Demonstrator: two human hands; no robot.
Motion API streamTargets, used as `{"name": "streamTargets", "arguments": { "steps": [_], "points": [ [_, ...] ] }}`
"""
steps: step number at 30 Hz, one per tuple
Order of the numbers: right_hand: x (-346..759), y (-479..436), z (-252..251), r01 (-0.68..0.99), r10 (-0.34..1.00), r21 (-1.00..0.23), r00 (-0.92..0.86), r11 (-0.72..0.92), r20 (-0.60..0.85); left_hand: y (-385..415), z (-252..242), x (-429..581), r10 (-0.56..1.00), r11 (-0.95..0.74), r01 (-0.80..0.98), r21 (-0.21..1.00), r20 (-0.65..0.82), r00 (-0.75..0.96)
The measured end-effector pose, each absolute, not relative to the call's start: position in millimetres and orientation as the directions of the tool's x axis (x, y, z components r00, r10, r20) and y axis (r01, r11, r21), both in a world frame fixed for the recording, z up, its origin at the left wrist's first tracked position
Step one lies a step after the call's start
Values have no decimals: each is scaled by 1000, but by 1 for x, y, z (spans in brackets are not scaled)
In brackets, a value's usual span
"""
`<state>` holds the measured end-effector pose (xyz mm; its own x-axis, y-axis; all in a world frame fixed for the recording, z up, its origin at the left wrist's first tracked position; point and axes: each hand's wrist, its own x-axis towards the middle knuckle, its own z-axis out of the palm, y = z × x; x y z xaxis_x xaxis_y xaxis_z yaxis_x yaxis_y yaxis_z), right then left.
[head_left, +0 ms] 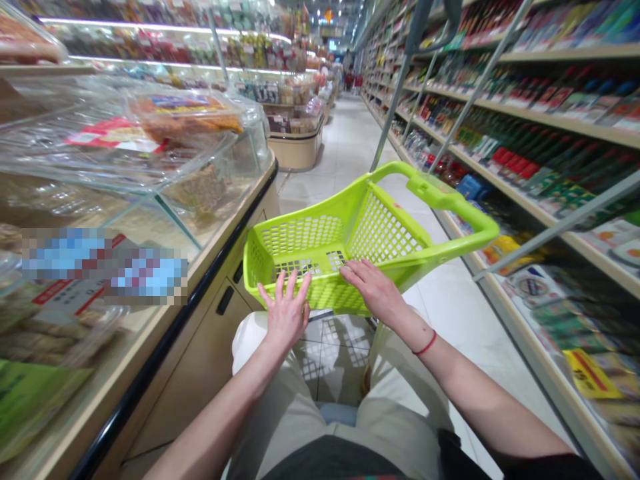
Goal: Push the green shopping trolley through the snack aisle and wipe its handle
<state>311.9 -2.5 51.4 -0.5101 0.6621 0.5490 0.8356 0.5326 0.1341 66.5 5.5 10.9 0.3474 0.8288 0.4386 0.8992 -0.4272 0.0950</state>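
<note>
A bright green plastic shopping cart (310, 230) with perforated walls stands in front of my knees, its looped handle pointing to the right. My left hand (287, 310) lies on the near side of the cart, fingers spread and tips over the rim. Farther right along that same side rests my right hand (373, 287), palm down, with its fingers stretched out and close together over the rim. Neither hand is wrapped around anything. A thin red cord bracelet (425, 343) circles my right wrist. Through the cart's mesh, the floor shows.
On the left runs a display counter (200, 300) with glass panels and a black edge rail, bearing packaged food (185, 113). Tall shelves (565, 127) full of goods line the right. Slanted grey metal bars (480, 90) cross the view. A tiled aisle (345, 127) leads ahead toward distant people.
</note>
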Motion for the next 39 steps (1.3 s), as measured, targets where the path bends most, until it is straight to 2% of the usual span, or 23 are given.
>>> {"name": "streamTargets", "arguments": {
  "steps": [5, 10, 13, 20, 27, 39],
  "points": [
    [348, -11, 64, 864, 718, 148, -485, 481, 499, 6, 10, 65, 830, -431, 897, 95, 431, 353],
    [381, -21, 79, 890, 742, 242, -456, 387, 491, 6, 10, 64, 828, -437, 894, 101, 433, 356],
    [378, -20, 74, 878, 718, 245, -478, 412, 506, 5, 9, 63, 827, -438, 893, 102, 434, 356],
    [333, -5, 52, 836, 680, 137, -517, 532, 519, 5, 10, 61, 826, -443, 891, 96, 430, 364],
    [296, 2, 49, 822, 683, 108, -530, 559, 503, 4, 9, 61, 831, -434, 895, 102, 430, 354],
    [353, -8, 73, 842, 717, 192, -533, 505, 449, 4, 4, 57, 828, -414, 903, 114, 460, 321]
  ]
}}
